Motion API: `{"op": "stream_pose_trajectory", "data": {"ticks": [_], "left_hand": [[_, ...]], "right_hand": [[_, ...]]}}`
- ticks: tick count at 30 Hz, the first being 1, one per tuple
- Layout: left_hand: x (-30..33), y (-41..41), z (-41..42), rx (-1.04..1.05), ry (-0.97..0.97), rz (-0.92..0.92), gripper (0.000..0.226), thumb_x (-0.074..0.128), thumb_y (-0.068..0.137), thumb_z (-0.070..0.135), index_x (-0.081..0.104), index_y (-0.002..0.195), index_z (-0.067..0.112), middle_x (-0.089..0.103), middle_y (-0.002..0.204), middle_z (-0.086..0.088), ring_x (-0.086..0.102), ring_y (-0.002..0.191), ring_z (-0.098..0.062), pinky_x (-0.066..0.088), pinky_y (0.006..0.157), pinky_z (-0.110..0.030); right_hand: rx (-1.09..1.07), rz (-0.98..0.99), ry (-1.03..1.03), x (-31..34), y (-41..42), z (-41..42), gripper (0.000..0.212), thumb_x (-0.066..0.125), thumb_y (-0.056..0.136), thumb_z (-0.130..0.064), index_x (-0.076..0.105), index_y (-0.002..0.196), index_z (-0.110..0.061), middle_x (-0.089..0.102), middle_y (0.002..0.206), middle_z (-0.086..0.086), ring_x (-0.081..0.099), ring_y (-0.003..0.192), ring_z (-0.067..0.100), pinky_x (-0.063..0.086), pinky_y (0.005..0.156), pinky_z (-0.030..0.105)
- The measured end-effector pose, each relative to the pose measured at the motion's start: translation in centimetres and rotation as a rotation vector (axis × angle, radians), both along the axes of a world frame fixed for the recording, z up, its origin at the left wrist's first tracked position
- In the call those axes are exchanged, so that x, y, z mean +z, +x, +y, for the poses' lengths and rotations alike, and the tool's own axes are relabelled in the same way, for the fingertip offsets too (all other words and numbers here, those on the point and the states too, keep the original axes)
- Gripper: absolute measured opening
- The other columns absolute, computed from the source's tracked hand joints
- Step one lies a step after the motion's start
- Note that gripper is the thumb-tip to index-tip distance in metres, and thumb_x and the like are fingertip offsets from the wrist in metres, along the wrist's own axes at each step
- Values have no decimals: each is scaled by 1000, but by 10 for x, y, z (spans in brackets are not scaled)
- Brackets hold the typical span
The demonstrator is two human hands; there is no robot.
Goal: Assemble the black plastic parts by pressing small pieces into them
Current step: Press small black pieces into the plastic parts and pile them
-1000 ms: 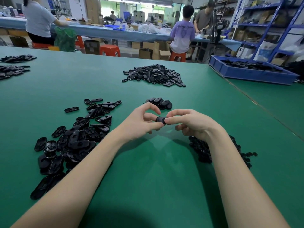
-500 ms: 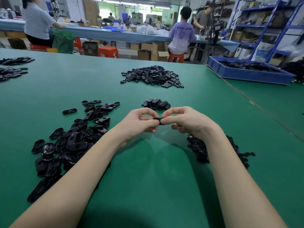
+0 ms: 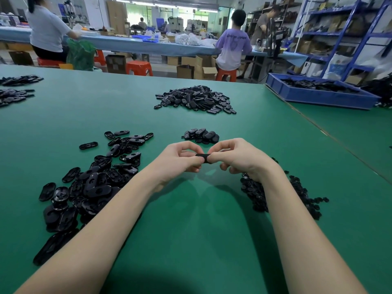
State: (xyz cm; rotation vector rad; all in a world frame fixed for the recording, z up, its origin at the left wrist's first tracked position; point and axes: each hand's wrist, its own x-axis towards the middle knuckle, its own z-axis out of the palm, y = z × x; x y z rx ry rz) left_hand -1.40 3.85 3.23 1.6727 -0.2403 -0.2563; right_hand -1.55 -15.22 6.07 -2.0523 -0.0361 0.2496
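Both hands meet above the middle of the green table (image 3: 191, 240) and pinch one black oval plastic part (image 3: 203, 157) between thumbs and fingers. My left hand (image 3: 180, 160) grips its left end, my right hand (image 3: 235, 157) its right end. The fingers hide most of the part. A loose heap of black oval shells (image 3: 93, 181) lies to the left of my left forearm. A heap of small black pieces (image 3: 297, 194) lies under and beside my right wrist. A small stack of black parts (image 3: 201, 135) sits just beyond my hands.
A larger pile of black parts (image 3: 195, 99) lies farther back in the middle, and more piles (image 3: 14, 90) at the far left edge. A blue tray (image 3: 318, 95) with parts stands at the back right. Several people work at a far bench.
The part between my fingers turned from a tilted, thicker view to flat and edge-on. Both hands stayed together at the same spot over the table.
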Motion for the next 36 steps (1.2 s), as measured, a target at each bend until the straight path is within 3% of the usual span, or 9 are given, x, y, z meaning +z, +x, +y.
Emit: {"op": "stream_pose_trajectory", "data": {"ticks": [7,11,20,24,27,31,33,36], "left_hand": [[-2,2,1,55,-34,8,9,71,90,5,67,94,11,72,80,-6,63,68,-13,57,77,-20],[-4,3,-2,100,-11,12,9,73,88,4,68,94,9,72,80,-6,63,71,-17,56,85,-28],[-15,6,-9,225,65,-9,9,75,87,13,68,92,15,74,77,-3,63,65,-12,53,84,-32],[-10,9,5,112,166,-156,19,74,88,16,63,101,25,77,81,5,69,71,-10,53,73,-26],[-10,8,7,88,281,-301,20,75,84,12,67,96,27,76,88,6,69,74,-8,54,74,-23],[-14,5,7,87,373,-403,17,78,82,16,69,91,27,71,85,20,64,70,-5,51,68,-17],[-16,8,7,95,434,-427,18,80,80,20,68,91,29,71,87,18,63,69,-5,47,67,-14],[-19,18,8,189,530,-395,19,82,78,32,67,89,34,71,85,18,60,65,-6,51,71,-25]], "right_hand": [[-19,-86,-25,-4,3,3,10,81,80,-25,72,77,-20,58,65,-7,45,50,7,34,45,16],[-45,-112,-71,-10,5,3,12,82,78,-28,74,77,-19,55,58,-12,43,46,3,34,45,14],[-159,-152,-164,-18,9,13,18,84,73,-36,71,72,-23,57,52,-18,48,43,-4,35,43,9],[-130,-93,0,-16,6,11,11,80,81,-27,71,85,-22,60,68,-5,44,53,11,36,53,22],[-111,-54,74,-12,5,4,12,80,85,-22,71,91,-21,62,79,5,43,51,11,34,48,19],[-103,-48,63,-12,3,2,15,80,86,-31,72,94,-21,73,81,0,48,52,8,37,50,18],[-103,-28,24,-12,3,0,23,78,88,-42,73,100,-23,78,82,-7,52,55,8,41,54,20],[-80,18,-13,-11,2,-4,30,73,89,-54,73,104,-28,79,86,-13,58,60,8,44,60,22]]}}
